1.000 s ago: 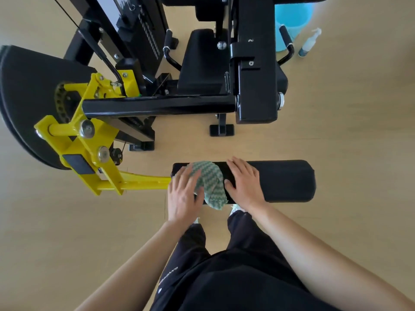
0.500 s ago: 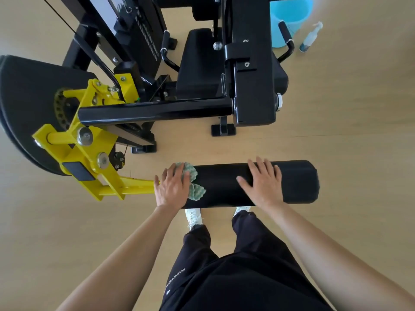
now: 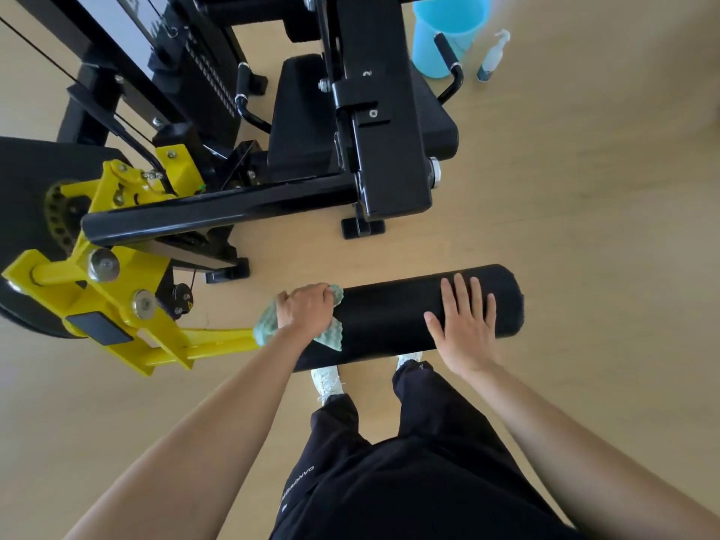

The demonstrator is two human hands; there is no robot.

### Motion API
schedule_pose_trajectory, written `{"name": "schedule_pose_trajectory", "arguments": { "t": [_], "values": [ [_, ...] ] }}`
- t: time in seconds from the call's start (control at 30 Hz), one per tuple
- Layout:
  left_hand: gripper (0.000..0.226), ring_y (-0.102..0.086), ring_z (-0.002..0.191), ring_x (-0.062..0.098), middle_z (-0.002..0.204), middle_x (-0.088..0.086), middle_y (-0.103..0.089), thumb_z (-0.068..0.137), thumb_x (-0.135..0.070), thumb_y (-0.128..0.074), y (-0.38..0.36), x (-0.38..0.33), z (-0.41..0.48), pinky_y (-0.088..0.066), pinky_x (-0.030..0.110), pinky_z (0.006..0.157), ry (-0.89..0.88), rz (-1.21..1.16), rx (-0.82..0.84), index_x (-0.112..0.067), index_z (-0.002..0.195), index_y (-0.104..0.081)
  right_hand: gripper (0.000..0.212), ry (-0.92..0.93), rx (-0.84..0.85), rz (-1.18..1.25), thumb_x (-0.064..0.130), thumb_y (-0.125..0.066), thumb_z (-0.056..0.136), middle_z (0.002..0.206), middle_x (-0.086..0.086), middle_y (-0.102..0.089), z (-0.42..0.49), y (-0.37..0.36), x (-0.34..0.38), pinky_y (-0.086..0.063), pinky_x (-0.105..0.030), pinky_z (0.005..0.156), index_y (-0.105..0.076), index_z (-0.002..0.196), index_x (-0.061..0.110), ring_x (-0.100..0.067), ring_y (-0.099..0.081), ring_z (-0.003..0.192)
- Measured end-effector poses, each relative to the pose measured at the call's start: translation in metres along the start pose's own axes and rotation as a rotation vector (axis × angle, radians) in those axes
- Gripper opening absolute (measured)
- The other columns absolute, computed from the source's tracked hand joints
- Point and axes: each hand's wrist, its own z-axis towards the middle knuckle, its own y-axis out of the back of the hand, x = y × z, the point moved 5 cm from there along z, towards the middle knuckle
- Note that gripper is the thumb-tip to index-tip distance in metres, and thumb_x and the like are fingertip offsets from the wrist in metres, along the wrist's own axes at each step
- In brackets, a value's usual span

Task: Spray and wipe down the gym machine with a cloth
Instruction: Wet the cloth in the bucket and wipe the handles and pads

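A black padded roller lies across the middle, fixed to the machine's yellow arm. My left hand grips a green patterned cloth with curled fingers at the roller's left end, where the pad meets the yellow arm. My right hand rests flat on the roller's right part, fingers straight and spread. A clear spray bottle stands on the floor at the far right, away from both hands.
The black machine frame with its seat and upright post rises behind the roller. A light blue bucket stands beside the spray bottle. Yellow pivot brackets and a black guard sit left. My legs and white shoes are under the roller.
My left hand slid the cloth leftward along the roller to its left end and curled over it. My right hand moved rightward along the pad, staying flat.
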Motion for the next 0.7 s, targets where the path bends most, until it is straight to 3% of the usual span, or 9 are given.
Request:
{"name": "schedule_pose_trajectory", "arguments": {
  "t": [0.07, 0.13, 0.27, 0.33, 0.4, 0.57, 0.7],
  "values": [
    [0.044, -0.065, 0.107, 0.026, 0.103, 0.001, -0.07, 0.107, -0.034, -0.023, -0.005, -0.026, -0.003, -0.033, 0.045, 0.111, -0.065, -0.005, -0.009, -0.028, 0.103, -0.066, 0.075, -0.005, -0.016, 0.011, 0.058, -0.019, 0.102, 0.171, -0.012, -0.013, -0.013, -0.007, -0.001, -0.009, -0.057, 0.125, -0.016, 0.163, 0.015, -0.035, -0.004, 0.158],
    [0.039, -0.063, 0.108, 0.022, 0.108, -0.001, -0.07, 0.108, -0.033, -0.024, -0.012, -0.06, -0.014, -0.035, 0.043, 0.109, -0.174, -0.015, -0.049, -0.026, 0.105, -0.062, 0.076, -0.015, -0.008, 0.022, 0.057, -0.024, 0.102, 0.171, -0.012, -0.007, -0.022, -0.013, -0.003, -0.01, -0.059, 0.126, -0.01, 0.164, 0.015, -0.036, 0.0, 0.158],
    [0.046, -0.038, 0.146, 0.021, 0.152, -0.003, -0.051, 0.11, -0.037, -0.022, -0.028, -0.115, -0.044, -0.023, 0.045, 0.121, -0.391, -0.018, -0.087, -0.023, 0.147, -0.046, 0.086, -0.024, -0.01, 0.04, 0.052, -0.051, 0.098, 0.171, -0.013, -0.006, -0.033, -0.02, -0.008, -0.013, -0.06, 0.125, -0.01, 0.163, 0.014, -0.037, -0.001, 0.158],
    [0.052, -0.025, 0.154, 0.022, 0.163, -0.005, -0.036, 0.11, -0.04, -0.021, -0.033, -0.119, -0.051, -0.016, 0.046, 0.125, -0.47, 0.034, -0.066, -0.024, 0.158, -0.031, 0.09, -0.019, -0.018, 0.047, 0.048, -0.059, 0.096, 0.171, -0.012, -0.006, -0.038, -0.022, -0.011, -0.015, -0.06, 0.125, -0.009, 0.163, 0.016, -0.036, -0.001, 0.158],
    [0.055, -0.024, 0.154, 0.02, 0.166, -0.007, -0.032, 0.109, -0.045, -0.019, -0.031, -0.103, -0.053, -0.016, 0.044, 0.126, -0.517, 0.109, -0.087, -0.027, 0.16, -0.026, 0.091, -0.008, -0.012, 0.047, 0.046, -0.059, 0.097, 0.172, -0.01, -0.004, -0.044, -0.024, -0.014, -0.015, -0.06, 0.125, -0.005, 0.164, 0.017, -0.034, 0.001, 0.158],
    [0.056, -0.05, 0.136, 0.024, 0.148, -0.004, -0.055, 0.109, -0.052, -0.016, -0.01, -0.015, -0.043, -0.03, 0.045, 0.117, -0.256, 0.133, -0.247, -0.028, 0.147, -0.048, 0.1, 0.0, 0.016, 0.04, 0.045, -0.062, 0.096, 0.172, -0.011, 0.004, -0.049, -0.031, -0.017, -0.014, -0.061, 0.125, 0.007, 0.163, 0.018, -0.035, 0.007, 0.158],
    [0.052, -0.049, 0.132, 0.03, 0.138, 0.0, -0.062, 0.107, -0.049, -0.02, -0.002, 0.021, -0.034, -0.033, 0.049, 0.111, -0.006, 0.084, -0.216, -0.027, 0.135, -0.058, 0.11, -0.03, 0.03, 0.071, 0.045, -0.069, 0.091, 0.171, -0.012, 0.004, -0.045, -0.033, -0.011, -0.013, -0.064, 0.124, 0.012, 0.162, 0.019, -0.038, 0.008, 0.157]
  ]
}}
